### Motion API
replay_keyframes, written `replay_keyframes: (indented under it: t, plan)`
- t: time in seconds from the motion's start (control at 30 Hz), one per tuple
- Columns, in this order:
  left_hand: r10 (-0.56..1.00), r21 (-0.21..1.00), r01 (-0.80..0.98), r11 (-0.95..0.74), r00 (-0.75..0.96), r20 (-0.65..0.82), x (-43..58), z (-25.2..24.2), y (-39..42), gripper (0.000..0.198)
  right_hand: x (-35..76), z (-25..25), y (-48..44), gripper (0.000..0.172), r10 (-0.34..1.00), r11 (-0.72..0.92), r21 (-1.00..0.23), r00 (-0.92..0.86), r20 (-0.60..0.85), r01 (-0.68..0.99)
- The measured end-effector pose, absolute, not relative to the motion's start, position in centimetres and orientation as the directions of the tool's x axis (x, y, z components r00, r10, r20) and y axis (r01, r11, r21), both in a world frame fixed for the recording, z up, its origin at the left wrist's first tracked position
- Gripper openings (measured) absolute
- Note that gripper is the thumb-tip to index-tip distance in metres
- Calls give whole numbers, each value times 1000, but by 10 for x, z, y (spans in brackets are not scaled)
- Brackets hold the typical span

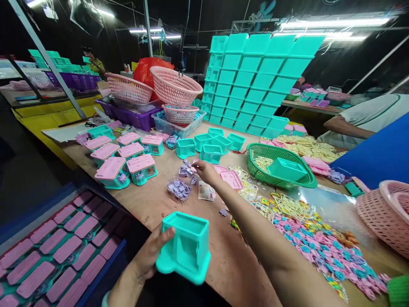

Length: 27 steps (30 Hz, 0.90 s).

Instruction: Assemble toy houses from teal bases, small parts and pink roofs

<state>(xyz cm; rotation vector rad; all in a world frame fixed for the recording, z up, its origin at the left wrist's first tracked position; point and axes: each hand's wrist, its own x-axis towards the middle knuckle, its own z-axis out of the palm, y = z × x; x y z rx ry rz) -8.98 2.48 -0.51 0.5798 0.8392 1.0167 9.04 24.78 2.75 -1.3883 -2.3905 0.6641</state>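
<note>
My left hand (151,247) grips a teal plastic housing (187,243) with an open top and a recessed front, held tilted at the near table edge. My right hand (206,171) is stretched forward, fingertips pinched together beside a heap of small lavender plastic parts (185,169). Whether a part is between those fingertips is too small to tell. Close by stand a clear tray of lavender parts (179,189) and a small printed sheet (206,191). Pink flat plastic pieces (231,180) lie just right of my right hand.
Finished-looking teal boxes with pink tops (140,168) stand left; more fill a blue crate (64,251) below. Teal housings are stacked in a tall wall (252,81) behind. A green basket (281,181) and many pink and blue pieces (319,243) lie right. A co-worker's arm (348,126) shows far right.
</note>
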Motion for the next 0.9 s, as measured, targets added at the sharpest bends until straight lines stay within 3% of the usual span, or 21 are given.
replay_keyframes:
  t: [0.1, 0.17, 0.3, 0.43, 0.57, 0.67, 0.73, 0.83, 0.9]
  plan:
    - [935, 797, -507, 329, 57, -350, -87, -3, 26, 61, 75, 19, 296, 22, 889, 410, -435, -458, -6, 802]
    - [939, 813, -504, 290, -13, -343, -88, -5, 25, 61, 68, 10, 309, 29, 897, 395, -377, -441, -40, 838]
    - [939, 821, -496, 283, -30, -342, -90, -9, 23, 61, 67, -3, 309, 31, 914, 371, -290, -401, -53, 882]
    - [937, 809, -512, 289, -22, -349, -82, -8, 28, 55, 86, 12, 293, 18, 926, 369, -269, -377, 23, 890]
    - [938, 841, -481, 249, -98, -334, -74, -12, 35, 56, 127, 36, 232, 24, 928, 372, -312, -359, 101, 874]
    - [934, 877, -433, 207, -180, -309, -78, -17, 36, 56, 159, 34, 146, 18, 876, 461, -358, -480, 41, 812]
    - [930, 900, -395, 183, -228, -289, -82, -19, 36, 55, 176, 22, 88, 16, 847, 494, -309, -530, -38, 813]
    - [937, 907, -379, 184, -213, -279, -83, -18, 33, 55, 194, 3, 38, 20, 885, 420, -179, -445, -134, 890]
    - [942, 888, -407, 215, -153, -299, -76, -16, 30, 54, 202, -4, 36, 19, 909, 358, -204, -390, -148, 911]
